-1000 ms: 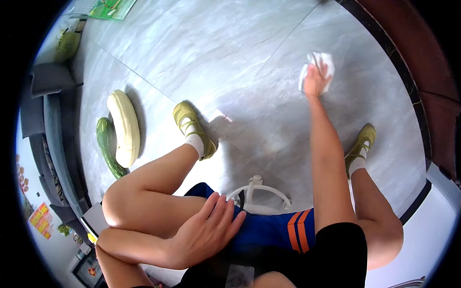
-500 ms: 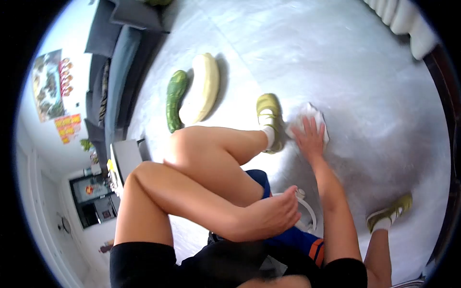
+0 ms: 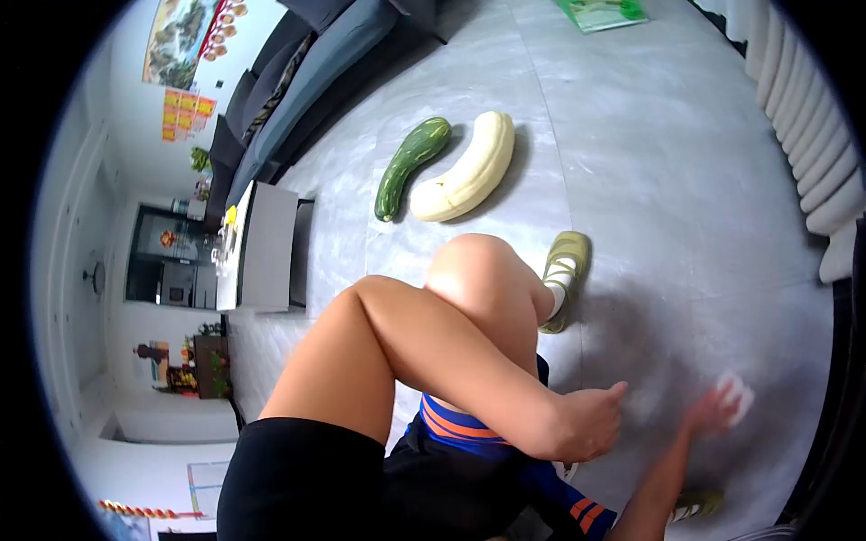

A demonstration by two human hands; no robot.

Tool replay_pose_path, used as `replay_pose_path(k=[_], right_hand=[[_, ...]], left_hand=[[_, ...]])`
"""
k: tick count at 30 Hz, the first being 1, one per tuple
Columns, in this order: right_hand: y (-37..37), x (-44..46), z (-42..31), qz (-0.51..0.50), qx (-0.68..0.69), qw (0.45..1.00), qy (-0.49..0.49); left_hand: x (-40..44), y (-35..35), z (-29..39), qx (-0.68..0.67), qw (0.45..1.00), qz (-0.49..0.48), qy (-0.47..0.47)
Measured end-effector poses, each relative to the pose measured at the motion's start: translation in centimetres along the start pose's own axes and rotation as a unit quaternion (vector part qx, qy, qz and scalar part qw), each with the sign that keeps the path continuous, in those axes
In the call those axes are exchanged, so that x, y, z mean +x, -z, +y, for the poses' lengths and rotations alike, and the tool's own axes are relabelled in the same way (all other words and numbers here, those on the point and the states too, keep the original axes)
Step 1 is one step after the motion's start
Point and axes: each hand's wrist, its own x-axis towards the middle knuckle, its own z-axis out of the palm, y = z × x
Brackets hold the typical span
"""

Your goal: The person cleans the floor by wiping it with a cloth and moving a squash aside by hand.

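Note:
My left hand [image 3: 591, 424] hovers over my lap, its fingers curled together and the thumb pointing out; nothing shows in it. Low on the right, my right hand [image 3: 713, 408] is blurred and holds a crumpled white cloth [image 3: 738, 400] against the grey floor [image 3: 649, 207]. On the floor beyond my bent knee lie a green striped gourd [image 3: 411, 164] and a larger pale yellow one [image 3: 469, 177], side by side. A green shoe [image 3: 568, 270] is on my left foot; the other shoe [image 3: 696, 505] is partly hidden behind my right forearm.
A dark grey sofa [image 3: 316, 77] stands at the upper left, with a white table [image 3: 266, 243] below it. White ribbed furniture or fabric [image 3: 803, 117] lines the upper right, above a dark edge strip [image 3: 825, 388]. A green tray-like object [image 3: 604, 13] is at the top.
The view has swung left, bringing more of the sofa side into sight. My right hand has moved with the cloth away from my left shoe, to the right. My left hand has lifted and its fingers have curled.

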Motion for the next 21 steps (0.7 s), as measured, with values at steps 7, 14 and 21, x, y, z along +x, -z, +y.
replay_pose_path(k=[7,14,21], right_hand=[[-10.1,1.0,12.5,0.152,-0.241,0.929,-0.237],[-11.4,1.4,12.2,0.124,-0.238,0.918,-0.294],[-10.6,2.3,12.7,0.107,-0.254,0.905,-0.323]], left_hand=[[-0.1,2.3,-0.2,0.022,0.999,0.037,-0.007],[-10.0,9.1,-8.8,-0.173,0.961,0.18,0.118],[-23.7,-4.6,-32.1,-0.377,0.703,0.321,0.51]])
